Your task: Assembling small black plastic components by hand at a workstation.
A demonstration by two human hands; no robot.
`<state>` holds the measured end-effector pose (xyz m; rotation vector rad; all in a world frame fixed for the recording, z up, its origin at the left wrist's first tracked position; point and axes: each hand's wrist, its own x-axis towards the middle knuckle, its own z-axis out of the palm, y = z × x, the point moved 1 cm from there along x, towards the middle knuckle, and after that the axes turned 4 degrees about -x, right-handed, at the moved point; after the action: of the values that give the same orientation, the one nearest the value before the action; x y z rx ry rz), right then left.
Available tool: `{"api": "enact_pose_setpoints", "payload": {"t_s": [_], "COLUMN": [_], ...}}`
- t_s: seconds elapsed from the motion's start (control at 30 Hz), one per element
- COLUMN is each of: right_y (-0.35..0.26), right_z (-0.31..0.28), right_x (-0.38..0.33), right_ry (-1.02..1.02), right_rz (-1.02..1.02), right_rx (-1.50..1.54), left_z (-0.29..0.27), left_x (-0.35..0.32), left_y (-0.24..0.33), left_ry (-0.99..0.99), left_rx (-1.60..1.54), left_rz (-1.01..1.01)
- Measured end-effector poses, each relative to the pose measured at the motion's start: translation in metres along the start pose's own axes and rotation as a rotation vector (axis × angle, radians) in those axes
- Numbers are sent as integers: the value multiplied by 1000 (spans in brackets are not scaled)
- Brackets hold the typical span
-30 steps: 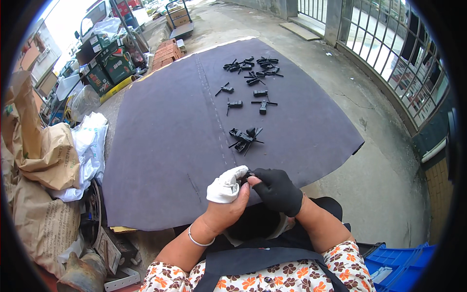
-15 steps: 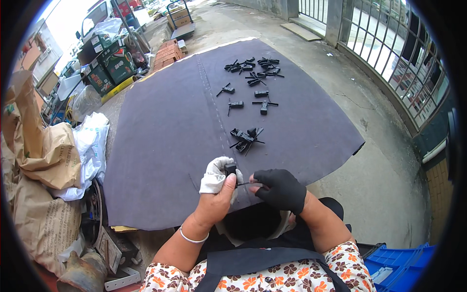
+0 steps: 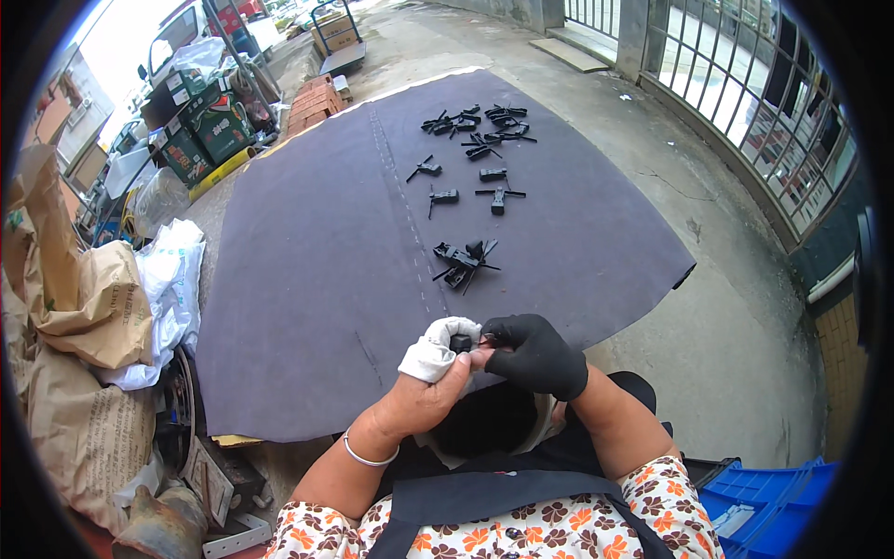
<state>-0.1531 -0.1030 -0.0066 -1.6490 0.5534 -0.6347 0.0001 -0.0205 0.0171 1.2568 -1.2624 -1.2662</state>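
Observation:
Close to the near edge of the table, my left hand, in a white fingerless glove, is closed around a small black plastic piece. My right hand, in a black fingerless glove, meets it from the right, fingertips pinched at the piece's side. What lies between those fingertips is mostly covered. Just beyond my hands rests a small pile of black plastic pieces with thin arms, resembling folding toy drones. Farther out lie single ones, among them a piece with arms spread and another piece.
A larger cluster of black pieces sits toward the far end of the dark table cover. Brown paper sacks and white plastic bags crowd the left side. Blue crates stand at lower right; a barred fence runs beyond.
My hands have come together: the left moved right with its black piece, and the right fingers, earlier on a thin black arm apart from the left hand, now press against the piece.

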Motion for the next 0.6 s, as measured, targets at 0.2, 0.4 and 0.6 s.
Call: {"api": "enact_pose_setpoints", "payload": {"t_s": [0.2,0.4,0.6], "right_y": [0,2,2], "right_z": [5,15,14], "right_x": [0,-1,1], "right_ry": [41,-19,-96], "right_rz": [-212,-94,-83], "right_rx": [-281,-247,-124], "left_z": [2,12,16], "left_x": [3,-7,-22], "left_y": [-12,-11,0], "left_ry": [114,229,234], "left_rx": [148,491,558], "left_rz": [87,393,339]}}
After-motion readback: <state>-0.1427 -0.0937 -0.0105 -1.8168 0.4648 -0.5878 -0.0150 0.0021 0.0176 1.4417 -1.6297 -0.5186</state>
